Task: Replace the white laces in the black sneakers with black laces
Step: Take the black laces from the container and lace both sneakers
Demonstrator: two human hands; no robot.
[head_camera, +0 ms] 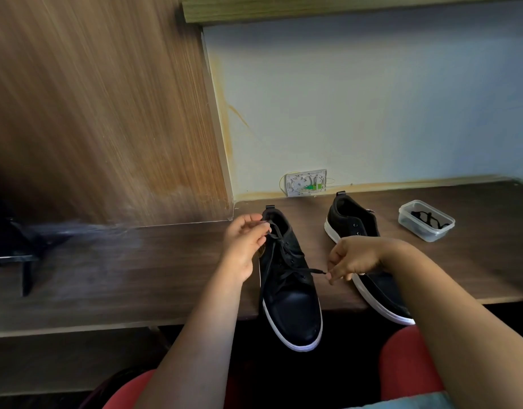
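Two black sneakers with white soles lie on a dark wooden desk point(136, 261). The left sneaker point(292, 305) overhangs the front edge and carries a black lace point(284, 261) threaded through its eyelets. My left hand point(245, 243) pinches one end of that lace beside the shoe's collar. My right hand point(354, 258) pinches the other end by its tip, pulled out to the right of the shoe. The right sneaker point(354, 222) has bare eyelets and is partly hidden behind my right hand and forearm.
A clear plastic tub point(427, 221) holding another black lace sits at the desk's right rear. A white wall box point(306, 183) with wires is at the back wall. A wooden panel point(107, 113) rises on the left. My red-clad knees are below the desk.
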